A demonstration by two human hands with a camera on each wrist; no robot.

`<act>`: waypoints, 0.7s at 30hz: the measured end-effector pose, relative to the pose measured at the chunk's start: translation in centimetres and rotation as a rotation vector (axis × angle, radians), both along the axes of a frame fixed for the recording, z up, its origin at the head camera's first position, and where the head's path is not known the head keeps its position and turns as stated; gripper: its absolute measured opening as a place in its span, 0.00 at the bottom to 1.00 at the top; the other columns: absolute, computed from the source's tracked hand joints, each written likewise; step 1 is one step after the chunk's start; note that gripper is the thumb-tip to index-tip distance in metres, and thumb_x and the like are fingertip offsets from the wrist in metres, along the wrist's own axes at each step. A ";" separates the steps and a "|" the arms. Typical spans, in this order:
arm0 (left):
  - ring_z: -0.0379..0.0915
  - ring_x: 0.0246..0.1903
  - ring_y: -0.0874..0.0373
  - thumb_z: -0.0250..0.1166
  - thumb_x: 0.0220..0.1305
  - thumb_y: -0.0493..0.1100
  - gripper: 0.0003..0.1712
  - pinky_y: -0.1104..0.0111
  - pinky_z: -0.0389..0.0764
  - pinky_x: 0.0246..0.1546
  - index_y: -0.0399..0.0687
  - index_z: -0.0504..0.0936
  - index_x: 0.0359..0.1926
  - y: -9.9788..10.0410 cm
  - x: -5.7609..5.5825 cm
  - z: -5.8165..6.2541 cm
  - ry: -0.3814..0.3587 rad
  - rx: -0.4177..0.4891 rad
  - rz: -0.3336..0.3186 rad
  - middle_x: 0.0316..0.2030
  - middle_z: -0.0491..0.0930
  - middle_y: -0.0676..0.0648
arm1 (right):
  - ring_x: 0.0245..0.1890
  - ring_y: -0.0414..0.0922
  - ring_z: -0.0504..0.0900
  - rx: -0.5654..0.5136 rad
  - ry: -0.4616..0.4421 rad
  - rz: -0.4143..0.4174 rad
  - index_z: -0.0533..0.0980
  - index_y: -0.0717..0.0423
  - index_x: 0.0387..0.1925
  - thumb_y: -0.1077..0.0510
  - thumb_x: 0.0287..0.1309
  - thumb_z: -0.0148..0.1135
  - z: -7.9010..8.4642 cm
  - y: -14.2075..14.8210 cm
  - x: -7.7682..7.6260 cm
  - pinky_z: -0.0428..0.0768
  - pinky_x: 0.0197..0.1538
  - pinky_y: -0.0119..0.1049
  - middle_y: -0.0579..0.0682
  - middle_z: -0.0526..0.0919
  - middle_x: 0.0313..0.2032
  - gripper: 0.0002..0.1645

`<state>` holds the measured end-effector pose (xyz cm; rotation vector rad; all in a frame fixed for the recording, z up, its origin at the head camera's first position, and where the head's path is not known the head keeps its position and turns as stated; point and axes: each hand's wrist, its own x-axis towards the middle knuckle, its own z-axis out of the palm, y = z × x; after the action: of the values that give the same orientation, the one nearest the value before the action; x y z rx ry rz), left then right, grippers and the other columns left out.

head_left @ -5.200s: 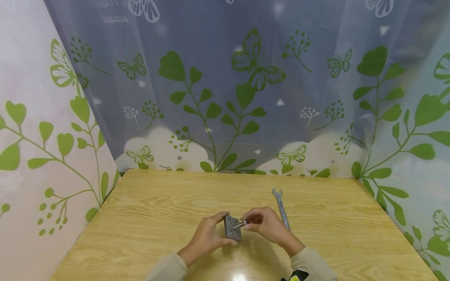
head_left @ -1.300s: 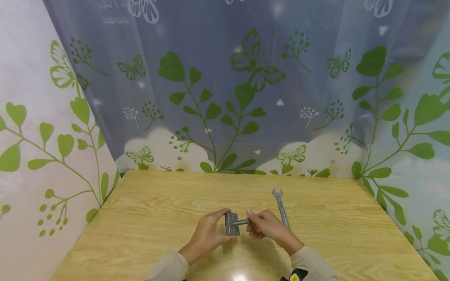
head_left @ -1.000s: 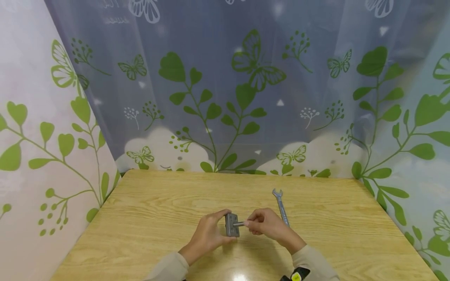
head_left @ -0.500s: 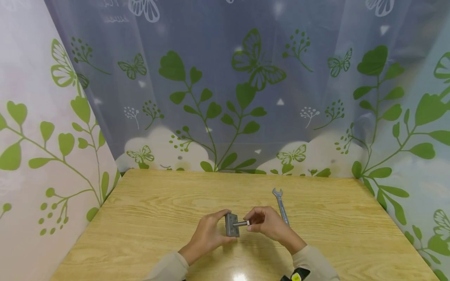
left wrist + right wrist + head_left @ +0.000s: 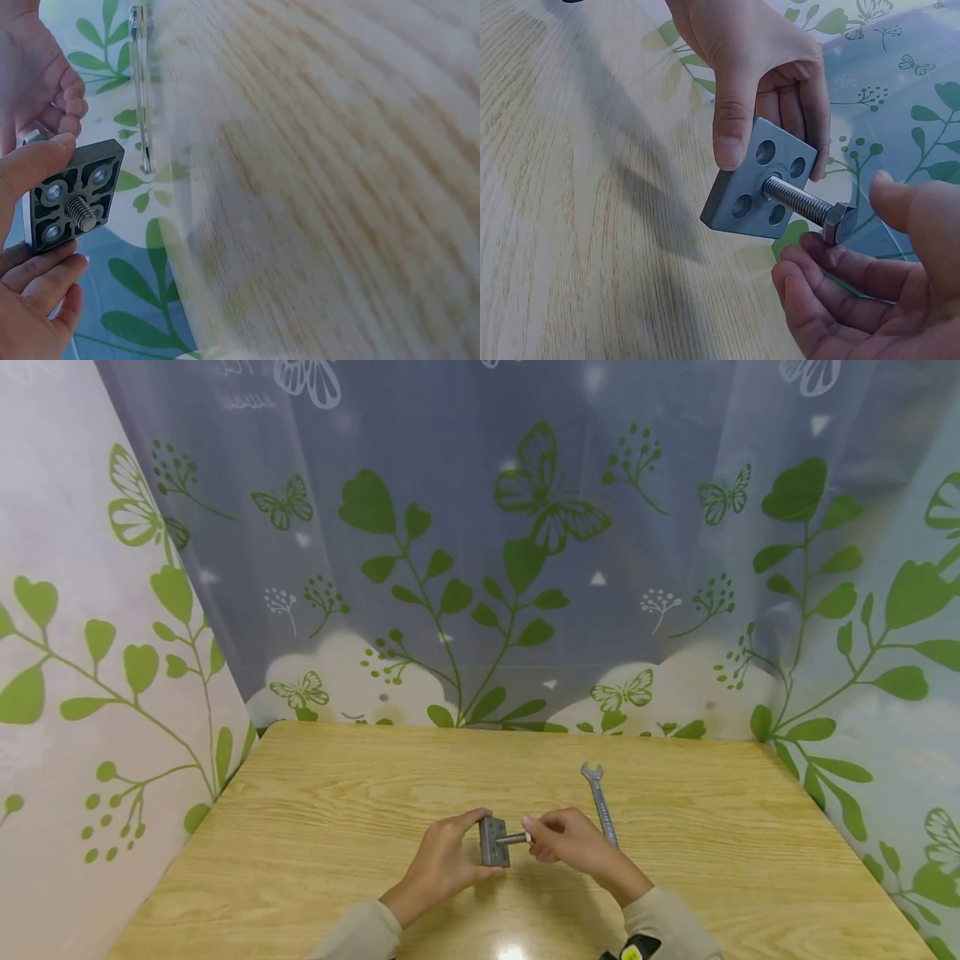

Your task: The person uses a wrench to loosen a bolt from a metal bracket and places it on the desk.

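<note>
My left hand (image 5: 442, 856) grips a square grey metal plate (image 5: 742, 187) by opposite edges, thumb on one side and fingers on the other. The plate has several round holes. A hex bolt (image 5: 802, 201) passes through its middle; its threaded end shows on the far face in the left wrist view. At the bolt's head (image 5: 840, 223) is my right hand (image 5: 573, 843), curled fingers right below the head and thumb raised above it, slightly apart in the right wrist view. Both hands hold the parts above the wooden table (image 5: 337, 793).
An open-end wrench (image 5: 599, 802) lies on the table just beyond my right hand, its lower end hidden behind the wrist. Curtains with green leaf and butterfly prints (image 5: 442, 568) stand behind the table and at both sides.
My right thumb has risen over the bolt head from lower down, with the fingers shifting below it. Compared with five seconds ago, the plate is turned more sideways. The wrench stays put.
</note>
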<state>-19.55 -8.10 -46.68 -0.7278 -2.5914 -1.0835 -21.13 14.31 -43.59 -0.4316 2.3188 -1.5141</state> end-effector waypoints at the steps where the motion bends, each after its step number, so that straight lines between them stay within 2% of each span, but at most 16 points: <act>1: 0.80 0.47 0.45 0.82 0.36 0.42 0.41 0.59 0.82 0.49 0.34 0.77 0.54 0.0 0.0 0.0 0.001 -0.003 0.002 0.48 0.82 0.38 | 0.33 0.52 0.84 0.002 -0.016 -0.007 0.79 0.69 0.38 0.41 0.69 0.51 0.0 0.0 0.0 0.85 0.40 0.47 0.54 0.83 0.30 0.32; 8: 0.80 0.48 0.46 0.82 0.36 0.42 0.40 0.60 0.82 0.49 0.34 0.77 0.54 0.0 0.0 0.0 0.006 -0.014 0.000 0.48 0.82 0.39 | 0.23 0.41 0.80 0.011 -0.070 -0.007 0.80 0.69 0.29 0.39 0.70 0.45 -0.4 -0.2 0.1 0.84 0.30 0.40 0.49 0.81 0.22 0.37; 13: 0.80 0.49 0.46 0.82 0.37 0.42 0.40 0.60 0.81 0.50 0.34 0.77 0.54 0.0 0.0 -0.1 -0.003 -0.008 -0.008 0.49 0.82 0.39 | 0.22 0.40 0.78 0.004 -0.064 0.002 0.78 0.68 0.28 0.43 0.69 0.50 -0.2 -0.1 0.1 0.82 0.30 0.40 0.49 0.80 0.22 0.31; 15: 0.80 0.49 0.46 0.82 0.37 0.41 0.41 0.60 0.81 0.50 0.34 0.77 0.55 -0.1 0.0 -0.2 -0.005 -0.008 -0.006 0.49 0.82 0.39 | 0.25 0.42 0.79 -0.003 -0.034 0.015 0.79 0.66 0.31 0.47 0.67 0.56 -0.2 0.0 0.1 0.83 0.32 0.41 0.50 0.80 0.24 0.24; 18: 0.80 0.48 0.47 0.82 0.36 0.41 0.41 0.60 0.81 0.50 0.35 0.77 0.54 -0.1 0.0 -0.2 0.003 -0.009 -0.004 0.49 0.82 0.40 | 0.29 0.44 0.79 0.011 0.058 0.040 0.79 0.64 0.35 0.54 0.61 0.64 -0.1 0.2 -0.1 0.82 0.34 0.39 0.51 0.81 0.29 0.14; 21: 0.81 0.47 0.47 0.82 0.36 0.42 0.41 0.60 0.82 0.49 0.35 0.78 0.54 -0.1 0.1 -0.3 0.015 -0.013 -0.005 0.48 0.83 0.40 | 0.32 0.45 0.78 0.020 0.133 0.061 0.79 0.62 0.38 0.63 0.55 0.68 -0.1 0.4 -0.3 0.81 0.34 0.35 0.52 0.81 0.32 0.09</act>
<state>-19.48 -8.21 -46.96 -0.7423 -2.5872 -1.0598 -21.46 14.69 -43.70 -0.6093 2.3951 -1.4741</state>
